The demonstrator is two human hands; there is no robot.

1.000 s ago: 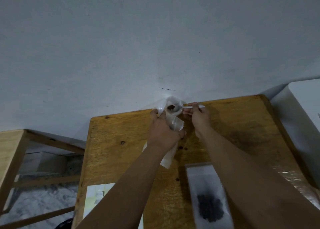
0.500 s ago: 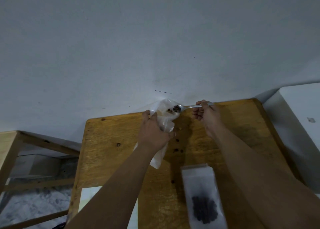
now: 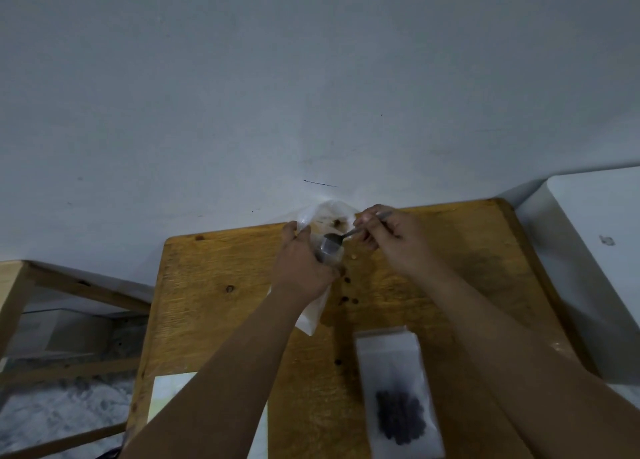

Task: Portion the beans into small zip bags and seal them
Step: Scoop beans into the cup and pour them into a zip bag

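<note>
Over the bag point(image 3: 313, 314), the spoon point(image 3: 341, 238) has dipped lower.

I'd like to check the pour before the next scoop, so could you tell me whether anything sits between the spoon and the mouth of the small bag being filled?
Nothing visible does. The spoon in the right hand has its bowl right at the mouth of the small bag, which the left hand holds open.
</note>
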